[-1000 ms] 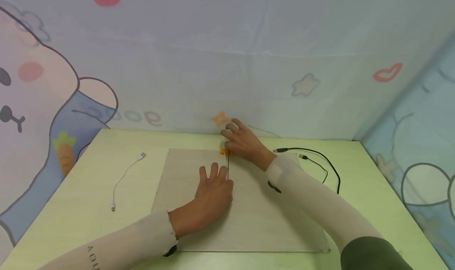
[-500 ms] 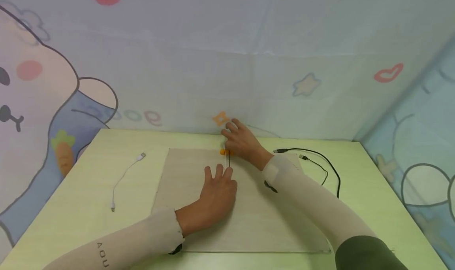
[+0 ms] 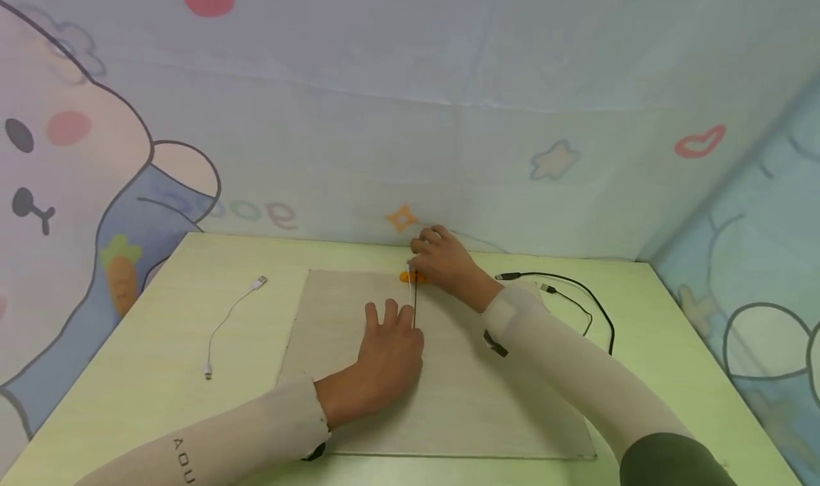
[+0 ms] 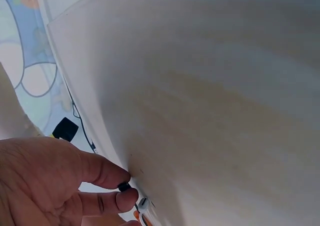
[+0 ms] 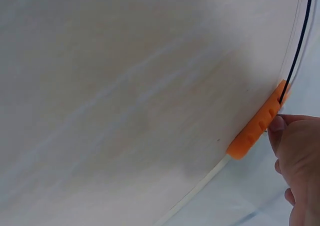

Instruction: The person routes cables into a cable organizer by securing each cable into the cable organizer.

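An orange cable clip (image 3: 405,277) with notches sits at the far edge of a pale board (image 3: 500,400). A black cable (image 5: 300,46) and a white cable (image 3: 411,295) run from it toward me over the board. Thumb and finger of my left hand (image 3: 391,358) pinch the black cable's plug (image 4: 123,186) above the board, with a white plug (image 4: 143,204) close beside the fingertips. Behind the clip, my right hand (image 3: 446,264) pinches the black cable right where it leaves the clip; the held bit is mostly hidden by the fingers.
A short white USB cable (image 3: 225,319) lies on the table left of the board. To the right are a thick black cable (image 3: 583,281) and a thinner black USB cable (image 3: 573,299). A printed cloth backdrop (image 3: 359,116) stands behind the table.
My left hand shifts slightly right, then back, keeping its pinch. My right hand has slid a little right along the clip, and the white cable's end by the clip shows more. The view tilts slightly.
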